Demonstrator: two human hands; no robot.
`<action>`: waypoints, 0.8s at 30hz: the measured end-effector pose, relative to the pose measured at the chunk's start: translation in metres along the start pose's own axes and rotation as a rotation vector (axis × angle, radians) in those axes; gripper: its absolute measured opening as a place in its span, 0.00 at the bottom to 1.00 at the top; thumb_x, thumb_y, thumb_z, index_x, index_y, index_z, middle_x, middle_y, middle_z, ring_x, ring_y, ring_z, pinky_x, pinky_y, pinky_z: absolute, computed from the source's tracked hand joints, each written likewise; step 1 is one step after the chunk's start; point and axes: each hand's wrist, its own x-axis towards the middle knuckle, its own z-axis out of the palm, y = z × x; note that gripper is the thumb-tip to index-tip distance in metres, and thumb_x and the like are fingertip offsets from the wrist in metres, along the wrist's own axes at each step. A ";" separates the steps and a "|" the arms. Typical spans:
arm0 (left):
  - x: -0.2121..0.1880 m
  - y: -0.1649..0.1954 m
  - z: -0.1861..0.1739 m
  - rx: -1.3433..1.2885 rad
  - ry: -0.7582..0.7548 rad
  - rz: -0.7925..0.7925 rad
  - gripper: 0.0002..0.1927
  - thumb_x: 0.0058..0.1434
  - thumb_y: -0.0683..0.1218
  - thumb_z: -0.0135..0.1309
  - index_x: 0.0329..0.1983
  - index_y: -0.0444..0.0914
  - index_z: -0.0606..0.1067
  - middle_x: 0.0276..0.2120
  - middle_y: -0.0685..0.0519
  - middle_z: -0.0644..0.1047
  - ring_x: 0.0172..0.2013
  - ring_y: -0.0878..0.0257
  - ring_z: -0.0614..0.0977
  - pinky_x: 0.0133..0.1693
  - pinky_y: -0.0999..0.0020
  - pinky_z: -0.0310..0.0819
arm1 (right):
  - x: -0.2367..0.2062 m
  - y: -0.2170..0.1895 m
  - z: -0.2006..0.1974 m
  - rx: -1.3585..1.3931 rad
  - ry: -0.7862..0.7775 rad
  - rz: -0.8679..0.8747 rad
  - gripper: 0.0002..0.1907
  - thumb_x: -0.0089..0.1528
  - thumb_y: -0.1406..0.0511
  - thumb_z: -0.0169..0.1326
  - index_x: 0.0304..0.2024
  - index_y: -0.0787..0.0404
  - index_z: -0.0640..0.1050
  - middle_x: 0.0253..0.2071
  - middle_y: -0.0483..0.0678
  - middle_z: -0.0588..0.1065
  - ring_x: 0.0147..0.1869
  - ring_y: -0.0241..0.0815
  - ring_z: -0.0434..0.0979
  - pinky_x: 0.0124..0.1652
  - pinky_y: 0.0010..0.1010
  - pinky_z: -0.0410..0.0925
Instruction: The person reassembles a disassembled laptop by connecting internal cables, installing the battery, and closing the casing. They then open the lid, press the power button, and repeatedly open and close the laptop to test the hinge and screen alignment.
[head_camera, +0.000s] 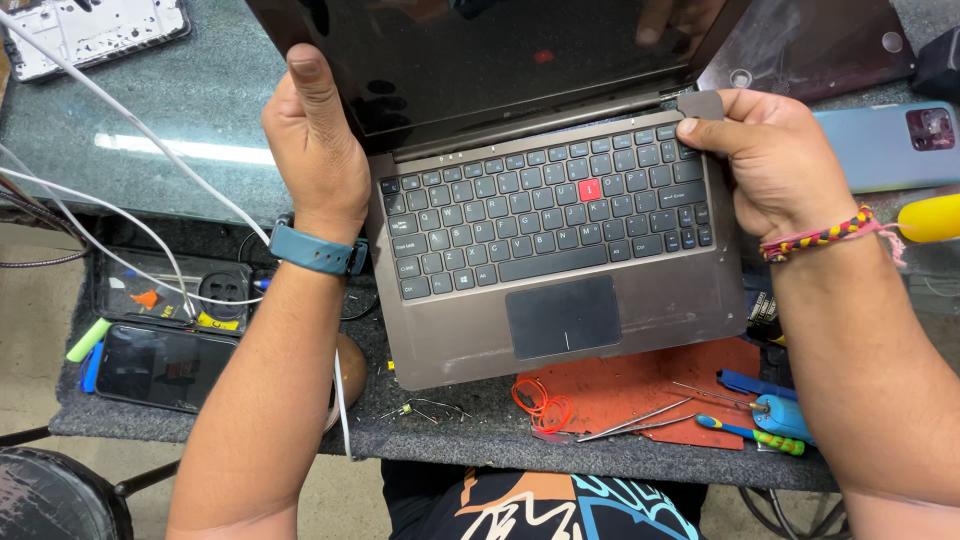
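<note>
Currently the laptop (545, 240) sits at centre of the work surface, lid open, base resting partly on a grey bench mat (440, 425) and partly on a red pad (640, 385). Keyboard faces the camera; one red key (590, 188) stands out among black keys, and the trackpad (562, 316) lies below the kbd.

L hand (318, 150): closed on the lid's left edge, thumb up against the dark screen (500, 50), palm wrapped round the side near the hinge. A blue wristband (315, 250) sits on that wrist.

R hand (775, 155): closed on the base's rear right corner, thumb on top beside the kbd, fingers curled under the edge. A small grey square piece (700, 104) lies at the thumb tip, touching it; what it is cannot be told. A braided multicolour bracelet (825, 235) is on that wrist.

Surroundings:
- White cables (120, 215) run across the left side of the bench.
- A black phone (165, 365) lies left of the L forearm, on the mat.
- A blue-grey phone (890, 145), back up, lies right of the R hand.
- Tweezers (630, 420) and an orange wire loop (540, 403) lie in front of the laptop, on or just beside the red pad.
- A blue screwdriver (750, 432) lies near the pad's right end.
- A white panel (95, 30) sits at far left, rear.
</note>
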 end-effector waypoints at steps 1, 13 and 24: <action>0.000 0.000 0.000 -0.002 0.001 -0.007 0.36 0.71 0.74 0.38 0.23 0.41 0.58 0.22 0.63 0.58 0.26 0.72 0.59 0.30 0.73 0.53 | 0.000 0.000 0.000 0.004 0.008 -0.004 0.05 0.66 0.73 0.56 0.45 0.66 0.79 0.40 0.50 0.81 0.40 0.36 0.81 0.43 0.27 0.76; -0.002 0.000 -0.003 -0.088 -0.066 0.120 0.38 0.76 0.72 0.37 0.36 0.35 0.75 0.31 0.60 0.73 0.36 0.71 0.73 0.41 0.74 0.69 | 0.000 0.004 0.002 0.031 0.008 -0.036 0.06 0.66 0.74 0.56 0.46 0.67 0.79 0.40 0.50 0.80 0.39 0.37 0.81 0.42 0.28 0.76; -0.001 -0.001 0.001 -0.111 -0.051 0.045 0.37 0.75 0.72 0.39 0.36 0.35 0.75 0.31 0.60 0.73 0.35 0.71 0.71 0.40 0.73 0.66 | -0.004 0.001 -0.001 -0.153 0.011 -0.071 0.11 0.67 0.71 0.54 0.52 0.68 0.79 0.44 0.47 0.80 0.43 0.33 0.80 0.45 0.23 0.74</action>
